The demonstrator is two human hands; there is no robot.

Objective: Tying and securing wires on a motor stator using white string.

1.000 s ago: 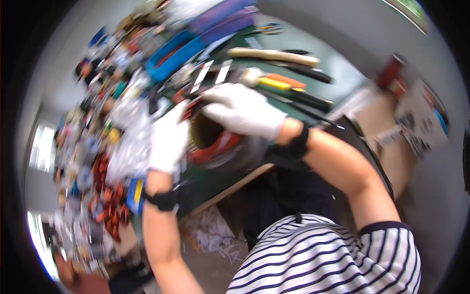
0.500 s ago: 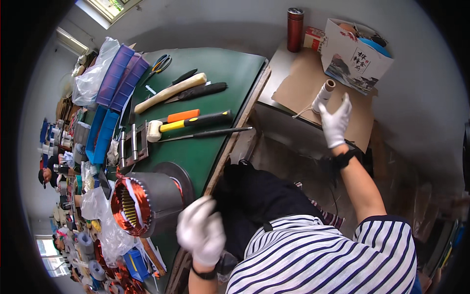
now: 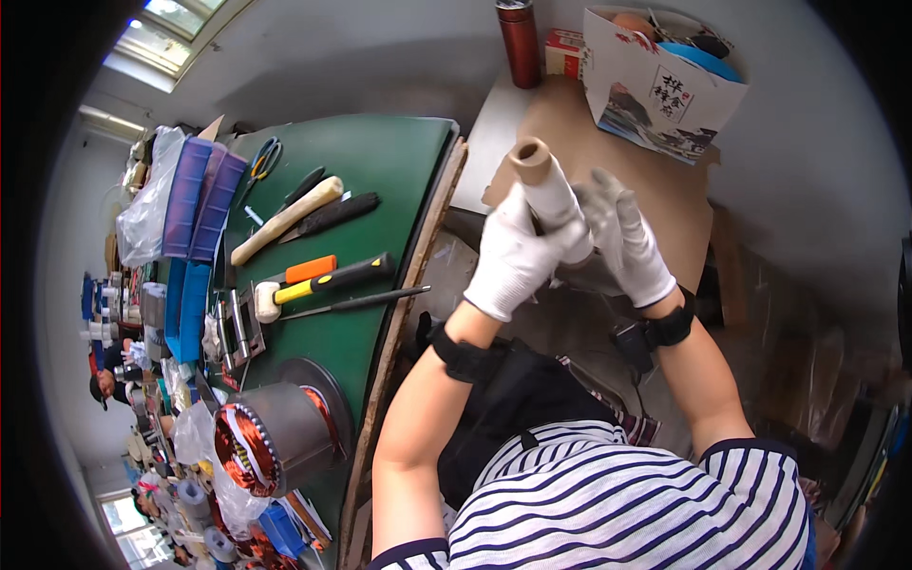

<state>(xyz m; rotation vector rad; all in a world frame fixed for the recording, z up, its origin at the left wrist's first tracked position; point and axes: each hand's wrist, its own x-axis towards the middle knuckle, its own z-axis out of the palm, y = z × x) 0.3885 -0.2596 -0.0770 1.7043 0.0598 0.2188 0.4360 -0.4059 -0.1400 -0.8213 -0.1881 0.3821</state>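
Both gloved hands meet in front of the person's chest, off the right edge of the green workbench (image 3: 380,190), over the gap between that bench and a side surface covered with brown cardboard (image 3: 665,204). The left hand (image 3: 518,252) is clenched around a pale roll on a cardboard core (image 3: 546,190), which tilts up and to the left with its open brown end uppermost; the right hand (image 3: 627,237) lies against the roll's right side with fingers loosely curled, and whether it truly grips cannot be told. The roll sits clear of the bench's wooden edge strip (image 3: 408,294), and dark open space lies below the hands down to the person's lap. On the bench, near that edge, lie a thin screwdriver (image 3: 356,302), a mallet with a yellow and black handle (image 3: 323,282), an orange-handled tool (image 3: 312,269) and a wooden handle (image 3: 285,220), all well apart from the hands. A motor stator with copper windings (image 3: 271,442) rests at the bench's near end. Beyond the hands stand a printed paper bag (image 3: 665,81) and a dark red flask (image 3: 521,43), near but not touching the roll. Half a second ago only the right hand held the roll, out over the cardboard, while the left hand hung low by the stator; now the roll has come closer and the left hand has risen to grasp it.
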